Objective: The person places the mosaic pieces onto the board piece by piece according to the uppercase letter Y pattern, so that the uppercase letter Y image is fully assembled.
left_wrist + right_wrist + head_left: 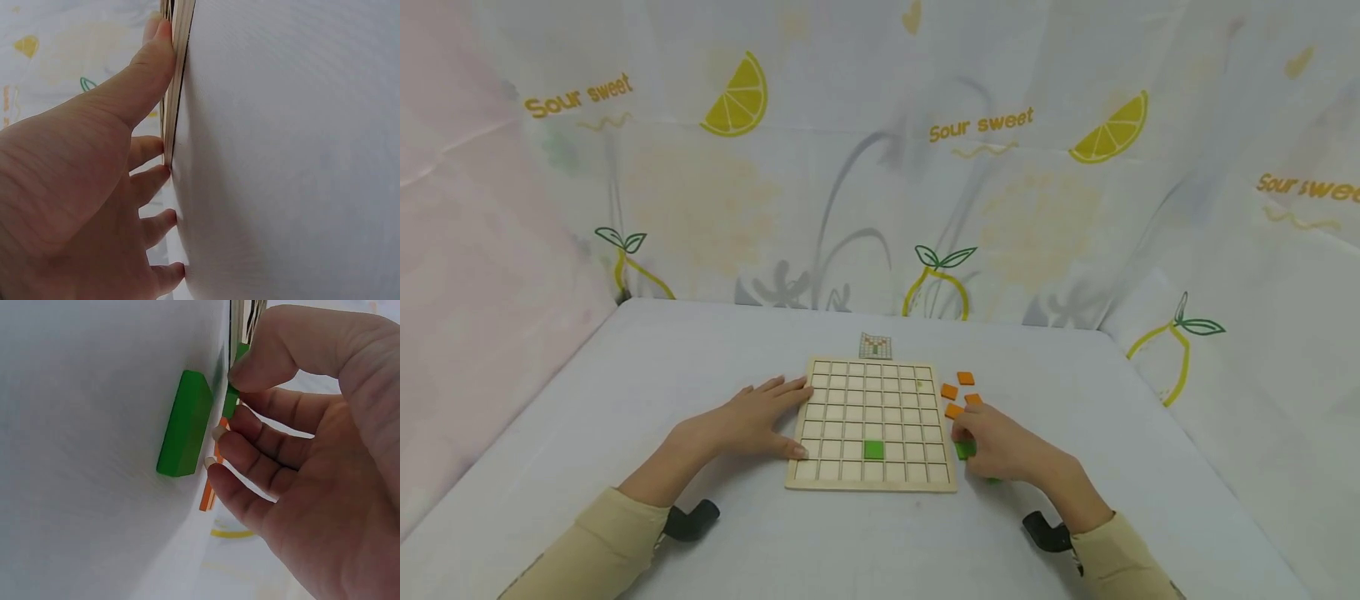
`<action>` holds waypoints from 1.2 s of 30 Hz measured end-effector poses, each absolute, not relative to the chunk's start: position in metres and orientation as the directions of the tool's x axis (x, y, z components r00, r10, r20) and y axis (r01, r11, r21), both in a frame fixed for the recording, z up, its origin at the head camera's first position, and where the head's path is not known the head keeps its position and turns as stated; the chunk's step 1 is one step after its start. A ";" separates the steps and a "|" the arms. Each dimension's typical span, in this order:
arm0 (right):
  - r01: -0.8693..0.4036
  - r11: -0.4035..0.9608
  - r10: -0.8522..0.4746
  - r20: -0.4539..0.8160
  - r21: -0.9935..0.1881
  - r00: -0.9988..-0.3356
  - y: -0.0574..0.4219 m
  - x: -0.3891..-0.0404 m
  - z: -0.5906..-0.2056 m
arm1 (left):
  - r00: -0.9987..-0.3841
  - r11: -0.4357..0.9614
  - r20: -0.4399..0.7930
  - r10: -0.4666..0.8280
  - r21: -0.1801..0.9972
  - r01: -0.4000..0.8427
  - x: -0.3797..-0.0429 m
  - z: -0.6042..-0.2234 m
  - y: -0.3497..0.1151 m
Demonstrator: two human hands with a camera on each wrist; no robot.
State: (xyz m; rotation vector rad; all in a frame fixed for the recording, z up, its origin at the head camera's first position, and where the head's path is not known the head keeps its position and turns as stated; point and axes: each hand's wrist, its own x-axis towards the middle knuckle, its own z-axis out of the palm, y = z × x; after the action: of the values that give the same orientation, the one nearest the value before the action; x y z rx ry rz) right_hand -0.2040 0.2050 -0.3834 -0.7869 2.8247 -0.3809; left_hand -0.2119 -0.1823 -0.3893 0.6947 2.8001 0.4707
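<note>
A wooden grid board lies on the white table, with one green square tile in a cell of its lower middle. My left hand rests against the board's left edge, fingers spread, the thumb and a fingertip touching the rim. At the board's right side my right hand pinches a green tile between thumb and curled fingers, at table level. Another green tile lies below that hand, mostly hidden in the head view. Several orange tiles lie just beyond the right hand.
Behind the board lies a small patterned card showing a coloured grid. White table surface surrounds the board. A printed cloth with lemon drawings hangs at the back and sides.
</note>
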 end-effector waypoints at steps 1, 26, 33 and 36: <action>-0.488 0.822 -0.534 -0.099 -0.293 -0.840 0.205 -0.204 -0.384 | -0.865 0.837 -0.132 0.484 0.358 0.414 -0.212 -0.389 -0.182; -0.556 0.715 -0.594 0.052 -0.424 -0.803 0.168 -0.213 -0.384 | -0.871 0.844 -0.157 0.466 0.375 0.384 -0.212 -0.393 -0.181; -0.539 0.731 -0.580 0.035 -0.419 -0.814 0.153 -0.217 -0.384 | -0.870 0.841 -0.145 0.470 0.371 0.393 -0.210 -0.389 -0.180; -0.559 0.727 -0.593 0.045 -0.398 -0.804 0.147 -0.218 -0.382 | -0.868 0.839 -0.139 0.476 0.368 0.401 -0.210 -0.386 -0.180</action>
State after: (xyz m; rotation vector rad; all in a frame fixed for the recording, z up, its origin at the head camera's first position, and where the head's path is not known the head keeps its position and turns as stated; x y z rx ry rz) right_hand -0.2179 0.1467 -0.3823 -0.9485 2.8398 -0.6126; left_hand -0.2105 -0.1796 -0.3858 0.6754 2.7935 0.4874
